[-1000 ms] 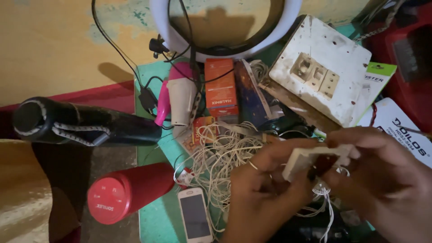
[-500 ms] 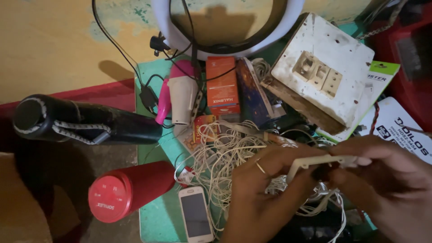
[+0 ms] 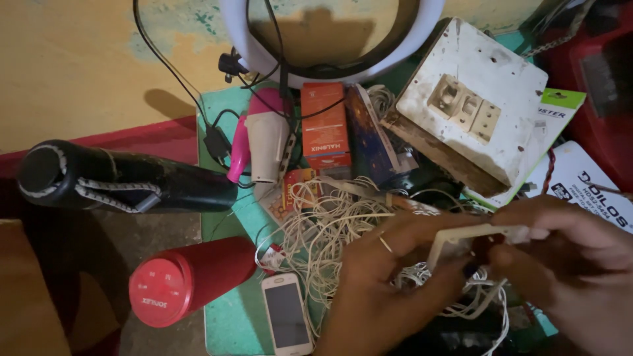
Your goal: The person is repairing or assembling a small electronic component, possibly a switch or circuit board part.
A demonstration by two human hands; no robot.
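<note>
Both hands, the left hand [image 3: 395,270] and the right hand [image 3: 573,264], still pinch the small white plastic part [image 3: 471,238], now turned flatter, edge-on, over the tangled white wires [image 3: 330,224].

Dim warm light, hard shadows on wall, hands blurred

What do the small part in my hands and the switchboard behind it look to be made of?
Part: seems cream moulded plastic, thin and smooth-edged, held by both left hand and right hand. Switchboard: looks like a white-painted, stained face, probably on wood, judging by its brown edge.
</note>
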